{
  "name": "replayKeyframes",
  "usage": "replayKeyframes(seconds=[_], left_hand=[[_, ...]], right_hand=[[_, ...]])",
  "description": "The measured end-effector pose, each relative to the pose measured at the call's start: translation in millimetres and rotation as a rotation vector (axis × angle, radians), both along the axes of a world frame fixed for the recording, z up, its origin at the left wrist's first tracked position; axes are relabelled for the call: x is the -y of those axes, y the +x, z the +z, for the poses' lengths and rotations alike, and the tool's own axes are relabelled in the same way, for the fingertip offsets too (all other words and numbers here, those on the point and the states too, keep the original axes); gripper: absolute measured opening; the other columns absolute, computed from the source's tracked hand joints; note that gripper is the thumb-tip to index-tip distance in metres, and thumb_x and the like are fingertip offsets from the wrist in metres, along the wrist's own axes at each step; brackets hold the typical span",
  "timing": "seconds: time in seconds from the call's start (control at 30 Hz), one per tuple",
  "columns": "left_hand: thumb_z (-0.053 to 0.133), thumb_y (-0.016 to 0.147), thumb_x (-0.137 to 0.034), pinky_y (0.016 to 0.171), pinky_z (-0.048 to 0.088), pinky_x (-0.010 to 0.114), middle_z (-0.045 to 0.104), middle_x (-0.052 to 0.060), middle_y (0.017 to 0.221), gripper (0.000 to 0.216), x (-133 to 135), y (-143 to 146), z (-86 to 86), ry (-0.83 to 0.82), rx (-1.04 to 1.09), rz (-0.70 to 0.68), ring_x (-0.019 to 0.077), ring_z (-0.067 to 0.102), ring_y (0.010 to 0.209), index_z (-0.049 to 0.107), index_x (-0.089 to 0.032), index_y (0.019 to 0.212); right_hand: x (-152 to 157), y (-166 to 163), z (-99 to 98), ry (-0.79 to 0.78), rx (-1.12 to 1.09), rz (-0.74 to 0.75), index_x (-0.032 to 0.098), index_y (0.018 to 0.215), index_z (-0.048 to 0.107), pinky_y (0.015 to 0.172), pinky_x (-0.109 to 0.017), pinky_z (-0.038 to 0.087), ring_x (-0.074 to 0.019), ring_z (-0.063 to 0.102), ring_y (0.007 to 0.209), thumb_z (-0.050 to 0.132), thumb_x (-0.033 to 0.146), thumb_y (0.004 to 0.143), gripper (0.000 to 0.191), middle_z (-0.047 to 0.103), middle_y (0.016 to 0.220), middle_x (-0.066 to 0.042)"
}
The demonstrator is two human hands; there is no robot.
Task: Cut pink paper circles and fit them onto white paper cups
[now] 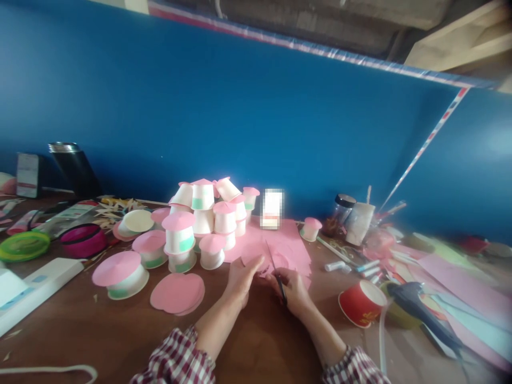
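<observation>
Pink paper [280, 260], one piece, lies at the middle of the brown table [260, 346], between the two hands and in front of larger pink sheets [291, 234] by the blue partition [240, 106]. The left hand [245, 276] has its thumb and fingers closed on the paper's left edge; the right hand [295, 290] has its fingers wrapped round the dark handle of one pair of scissors [281, 289], blades pointing away over the paper. At least twelve white cups [180, 233], most topped with pink discs, crowd the left side close to the left hand, some stacked; overlaps hide the exact count. Another single capped cup [311, 230] stands apart on the right. One pile of pink circles [176, 293], too overlapped to count, lies just beside the left forearm. Near the right forearm are one red cup [360, 305], tilted, and one glue gun [426, 309]. Farther off stand one black-lidded jar [343, 213] to the right and one black bottle [78, 170] to the left, beside one phone [28, 173].
</observation>
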State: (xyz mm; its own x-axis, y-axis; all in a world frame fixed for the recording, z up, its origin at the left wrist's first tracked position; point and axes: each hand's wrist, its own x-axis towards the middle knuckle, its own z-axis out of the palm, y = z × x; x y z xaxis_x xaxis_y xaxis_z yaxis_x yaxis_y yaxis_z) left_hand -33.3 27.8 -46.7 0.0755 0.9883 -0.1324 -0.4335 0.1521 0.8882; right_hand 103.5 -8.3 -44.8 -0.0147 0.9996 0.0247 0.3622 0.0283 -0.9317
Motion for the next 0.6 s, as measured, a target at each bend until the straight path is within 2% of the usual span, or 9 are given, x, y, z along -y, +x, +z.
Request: replayKeyframes(seconds=[0.13, 0.27, 0.6], left_hand=[[0.075, 0.063, -0.037, 0.054, 0.05, 0.029, 0.066, 0.007, 0.067, 0.035, -1.8, 0.1, -5.1, -0.011, 0.02, -0.004, 0.0184, 0.063, 0.058, 0.065, -0.009, 0.082], [0.074, 0.065, -0.035, 0.053, 0.049, 0.027, 0.066, 0.006, 0.065, 0.031, -2.9, 0.1, -9.1, 0.03, 0.023, -0.017, 0.0161, 0.061, 0.055, 0.066, -0.01, 0.081], [0.074, 0.063, -0.038, 0.056, 0.049, 0.03, 0.067, 0.008, 0.064, 0.031, -0.4, -1.2, -4.9, 0.012, -0.02, -0.049, 0.0192, 0.063, 0.058, 0.065, -0.01, 0.073]], right_hand=[[0.6, 0.0, -0.1, 0.027, 0.0, 0.02, 0.015, 0.067, 0.059, 0.034, -0.019, 0.024, -0.0075, 0.039, 0.035, 0.066, 0.045, 0.073, 0.031, 0.042, 0.042, 0.007], [0.9, 0.5, 1.0, 0.039, -0.041, 0.035, 0.015, 0.067, 0.058, 0.033, -0.019, 0.025, -0.0077, 0.039, 0.034, 0.066, 0.044, 0.074, 0.03, 0.04, 0.041, 0.007], [1.3, 0.8, 4.9, 0.035, -0.071, 0.052, 0.015, 0.068, 0.057, 0.035, -0.018, 0.028, -0.0074, 0.04, 0.034, 0.066, 0.041, 0.075, 0.028, 0.042, 0.041, 0.007]])
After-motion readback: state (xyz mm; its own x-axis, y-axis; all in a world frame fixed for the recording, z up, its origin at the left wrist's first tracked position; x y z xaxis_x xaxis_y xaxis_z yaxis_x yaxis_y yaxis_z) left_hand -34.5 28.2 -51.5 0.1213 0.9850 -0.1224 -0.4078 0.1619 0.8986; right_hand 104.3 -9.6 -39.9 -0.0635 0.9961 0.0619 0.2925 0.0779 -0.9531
